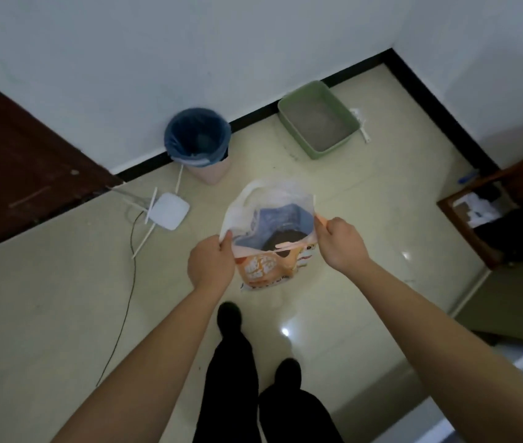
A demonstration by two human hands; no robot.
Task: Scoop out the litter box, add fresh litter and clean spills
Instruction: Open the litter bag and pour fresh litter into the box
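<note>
A pale glossy tile floor (46, 298) meets white walls (158, 59) along a black baseboard (253, 118), and the two walls form a corner at about 1 o'clock in the view.

Taking the litter bag as the centre of the clock:
- One dark brown door (14, 161) fills the far left, at 9 to 10 o'clock.
- One white router (169, 211) lies flat on the floor at 9 o'clock. It has three thin antennas, and a dark cable (126, 314) trails from it toward 7 o'clock.
- One pink waste bin (197, 139) with a blue liner stands against the baseboard at 11 o'clock.

At the centre is the one litter bag (266, 238), orange and white, with its mouth pulled wide. Whether its base rests on the floor I cannot tell.

The left hand (210, 263) has its fingers curled and pinches the bag's rim at 9 o'clock. The right hand (340, 241) is curled the same way and pinches the rim at 3 o'clock by the orange closure strip.

The one green litter box (317, 119) sits near the corner at 1 o'clock from the bag and well apart from it. It holds grey litter. A small white object (362, 129) lies just beside its far right edge, too blurred to name.

At 3 o'clock, on the far right, stands one brown open-topped cabinet (477, 225) holding dark and white items.

Two legs in black trousers (237, 378) with two black shoes show at 6 o'clock.
</note>
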